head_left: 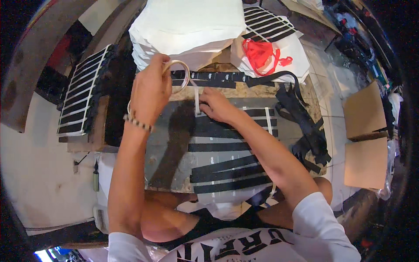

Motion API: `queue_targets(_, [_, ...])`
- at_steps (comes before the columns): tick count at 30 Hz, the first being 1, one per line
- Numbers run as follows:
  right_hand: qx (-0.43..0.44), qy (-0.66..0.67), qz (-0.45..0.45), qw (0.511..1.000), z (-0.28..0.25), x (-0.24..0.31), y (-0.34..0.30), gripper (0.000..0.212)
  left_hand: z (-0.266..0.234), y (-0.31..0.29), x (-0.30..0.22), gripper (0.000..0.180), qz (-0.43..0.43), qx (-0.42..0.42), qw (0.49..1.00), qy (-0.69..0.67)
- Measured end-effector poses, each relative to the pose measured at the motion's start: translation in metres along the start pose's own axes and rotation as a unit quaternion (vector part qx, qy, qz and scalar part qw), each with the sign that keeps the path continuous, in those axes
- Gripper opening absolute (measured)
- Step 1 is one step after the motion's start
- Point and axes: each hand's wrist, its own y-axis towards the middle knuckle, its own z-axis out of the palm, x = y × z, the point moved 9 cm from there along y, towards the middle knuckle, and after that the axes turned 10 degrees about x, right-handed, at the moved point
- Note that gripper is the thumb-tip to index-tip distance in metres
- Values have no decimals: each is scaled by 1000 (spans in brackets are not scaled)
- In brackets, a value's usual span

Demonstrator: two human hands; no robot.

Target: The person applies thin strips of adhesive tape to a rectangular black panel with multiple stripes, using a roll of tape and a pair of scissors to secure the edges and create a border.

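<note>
Raised above the board's far left, my left hand [152, 89] is closed on a roll of pale tape [187, 70]. A whitish tape strip [196, 101] runs down from the roll toward the left ends of the black strips [218, 146]. My right hand [216, 106] has its fingers curled at that strip's lower end, by the farthest black strips; its exact grip is partly hidden. The black strips lie crosswise in rows on a grey board [163, 144]. Another pale tape [268, 121] crosses their right ends.
Behind the board stands a tall stack of white sheets [192, 24]. A red ribbon-like bundle [258, 56] rests on white sheets beside it. Loose black strips [301, 122] pile up at the right. A taped panel of black strips [83, 91] leans at left; cardboard boxes [365, 113] stand right.
</note>
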Motion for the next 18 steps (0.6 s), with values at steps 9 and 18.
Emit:
queue_targets(9, [-34, -33, 64, 997, -19, 48, -63, 23, 129, -13, 157, 18, -178, 9, 970, -162])
queue_targets(18, [-9, -67, 87, 994, -11, 52, -65, 30, 135, -6, 155, 18, -115, -83, 990, -4])
